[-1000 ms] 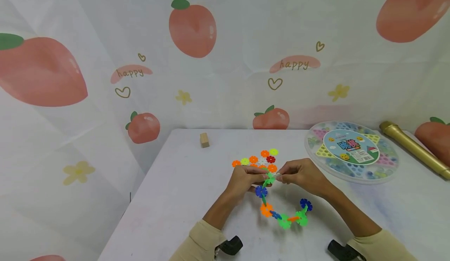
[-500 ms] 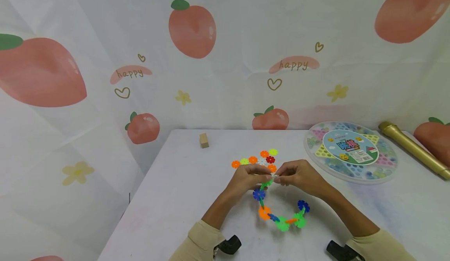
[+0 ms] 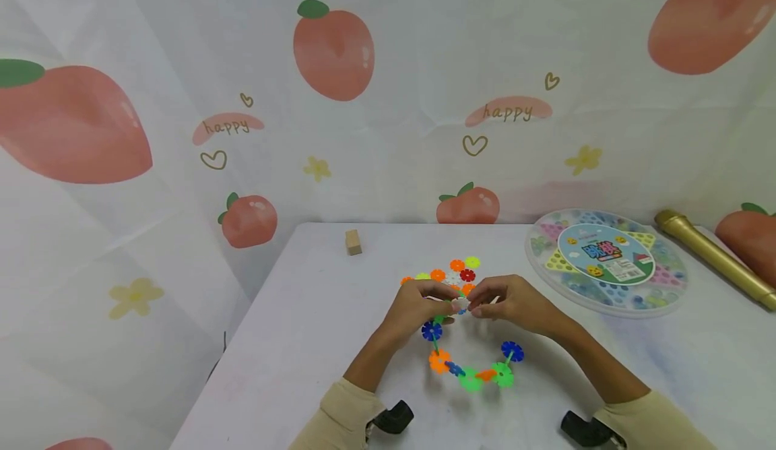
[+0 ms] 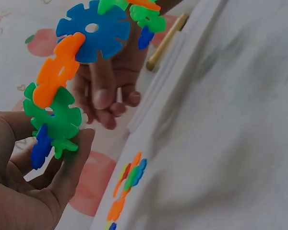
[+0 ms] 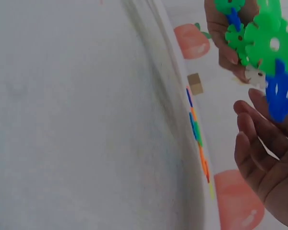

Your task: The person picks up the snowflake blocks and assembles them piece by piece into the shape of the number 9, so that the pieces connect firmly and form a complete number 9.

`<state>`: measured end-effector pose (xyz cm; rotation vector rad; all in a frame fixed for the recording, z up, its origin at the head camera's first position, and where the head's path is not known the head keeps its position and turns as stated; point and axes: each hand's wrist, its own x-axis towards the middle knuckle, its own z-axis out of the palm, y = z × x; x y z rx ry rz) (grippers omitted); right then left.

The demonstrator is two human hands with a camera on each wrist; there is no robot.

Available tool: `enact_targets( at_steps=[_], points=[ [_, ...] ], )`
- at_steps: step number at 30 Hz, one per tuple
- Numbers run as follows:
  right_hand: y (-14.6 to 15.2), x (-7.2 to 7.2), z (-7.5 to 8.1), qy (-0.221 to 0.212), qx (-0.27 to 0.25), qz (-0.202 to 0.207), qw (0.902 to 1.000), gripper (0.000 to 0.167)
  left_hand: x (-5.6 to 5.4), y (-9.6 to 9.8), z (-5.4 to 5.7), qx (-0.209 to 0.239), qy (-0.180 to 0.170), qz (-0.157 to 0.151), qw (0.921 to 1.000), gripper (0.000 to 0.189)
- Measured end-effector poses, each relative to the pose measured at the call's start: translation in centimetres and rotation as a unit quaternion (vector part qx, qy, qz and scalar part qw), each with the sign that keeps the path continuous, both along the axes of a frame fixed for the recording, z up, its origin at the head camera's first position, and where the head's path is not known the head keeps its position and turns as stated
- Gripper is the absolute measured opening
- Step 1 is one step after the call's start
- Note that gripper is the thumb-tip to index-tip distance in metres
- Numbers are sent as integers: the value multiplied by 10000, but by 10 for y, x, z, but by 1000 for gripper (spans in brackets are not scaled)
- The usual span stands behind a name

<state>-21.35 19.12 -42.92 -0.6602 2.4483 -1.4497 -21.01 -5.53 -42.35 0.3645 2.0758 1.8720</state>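
Your left hand (image 3: 418,307): pinching disc chain (image 3: 470,379)
Your right hand (image 3: 515,304): loosely open, apparently empty
Joined: several, ends apart
Left: loose discs (image 3: 438,275)

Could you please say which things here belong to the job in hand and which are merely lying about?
Job:
chain of linked discs in the left hand
white disc alongside
probably loose discs

Apparently lying about:
wooden block
round plastic case
gold microphone

Angling both beige-sleeved arms (image 3: 342,406) inward with forearms (image 3: 371,362) bare, pinching with the bare left hand (image 3: 415,308), holding the bare right hand (image 3: 515,305) just beside it with fingers (image 5: 265,129) loosely curved.
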Motion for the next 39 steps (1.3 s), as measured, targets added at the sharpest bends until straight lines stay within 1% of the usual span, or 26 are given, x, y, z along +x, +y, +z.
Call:
enact_targets(
  at_steps=[2, 6, 9, 14, 18, 23, 28, 33, 39],
  points=[
    [0, -6, -2, 52, 161, -41, 9998, 17, -2, -5, 2, -159, 29, 82, 9998, 18],
    [-3, -17, -6, 121, 466, -157, 9987, 18, -6, -12, 5, -356, 45, 133, 9993, 20],
    [-6, -25, -8, 201, 622, -124, 9978, 18, -9, -14, 7, -335, -4, 105, 9994, 20],
    [-11, -35, -11, 458, 837, 42, 9954, 20, -11, -17, 9, -224, -136, 112, 9996, 18],
    [-15, -42, -12, 559, 1001, 91, 9934, 23, -11, -18, 9, -160, -97, 61, 9998, 20],
    [-20, -46, -13, 520, 1118, 81, 9923, 24, -9, -16, 8, -187, -86, -13, 9998, 22],
    [-22, -48, -14, 658, 1091, 176, 9917, 25, -8, -12, 7, -321, -95, 4, 9994, 18],
    [-24, -51, -16, 741, 1118, 217, 9907, 25, -7, -11, 6, -358, -143, 66, 9992, 15],
    [-28, -52, -14, 522, 1386, 133, 9889, 22, -7, -11, 5, -340, -160, 64, 9993, 18]
  ],
)
